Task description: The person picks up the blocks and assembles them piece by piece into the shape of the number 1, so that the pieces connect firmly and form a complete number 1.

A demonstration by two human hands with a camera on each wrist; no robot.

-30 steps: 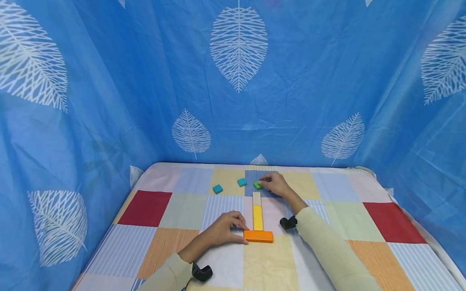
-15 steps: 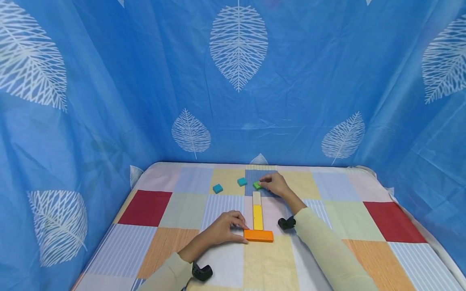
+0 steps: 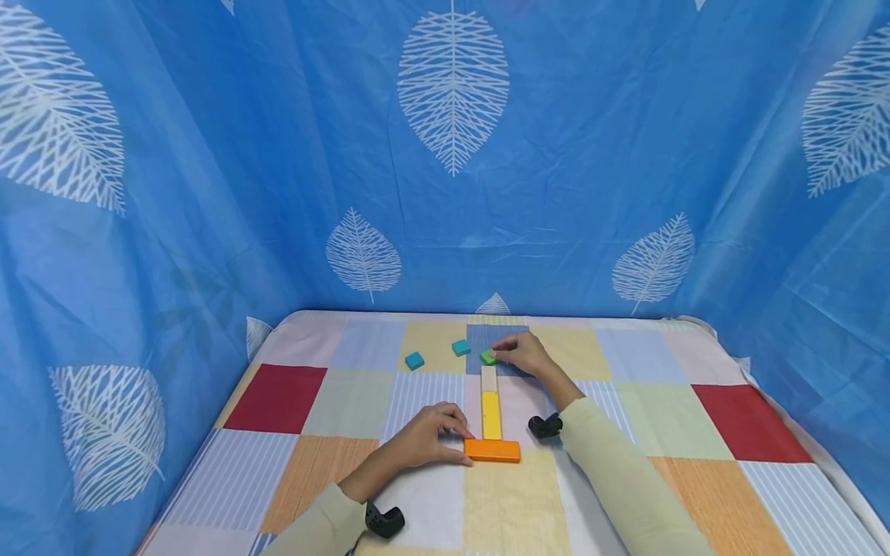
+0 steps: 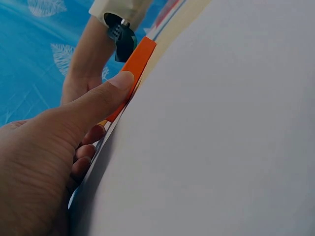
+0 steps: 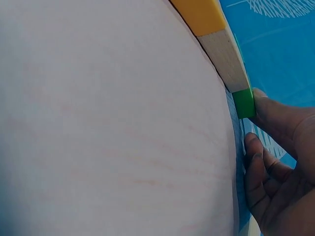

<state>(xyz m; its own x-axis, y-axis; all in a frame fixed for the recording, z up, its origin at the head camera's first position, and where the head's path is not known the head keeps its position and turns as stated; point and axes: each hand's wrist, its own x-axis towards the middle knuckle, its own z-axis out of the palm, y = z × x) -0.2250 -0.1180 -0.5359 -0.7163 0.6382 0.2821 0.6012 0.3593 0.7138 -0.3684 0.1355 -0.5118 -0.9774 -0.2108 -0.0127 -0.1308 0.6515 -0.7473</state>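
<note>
My left hand is pinched on the left end of the one orange block, thumb against its near long side and forefinger at the far corner, the remaining fingers bent beside it. My right hand, well beyond the orange block, pinches the one green block; its thumb presses the side, and the other fingers are bent. I count six blocks in all, lying flat. From the orange block outward, one yellow block meets its far long side a little left of the middle, one cream block follows end to end with the yellow, and the green block touches the cream block's far end, so those three run straight away from the orange one. Two blue ones make up the count, both beyond the orange block and to its left: a first blue block lies farther left, a second blue block nearer the green, the two apart from each other. Each wrist carries one black device, the left device nearer me than the orange block, the right device just beyond it to the right. Around the orange block spreads one patchwork cloth with two dark red patches, and past its far edge hangs blue curtain printed with white leaves.
</note>
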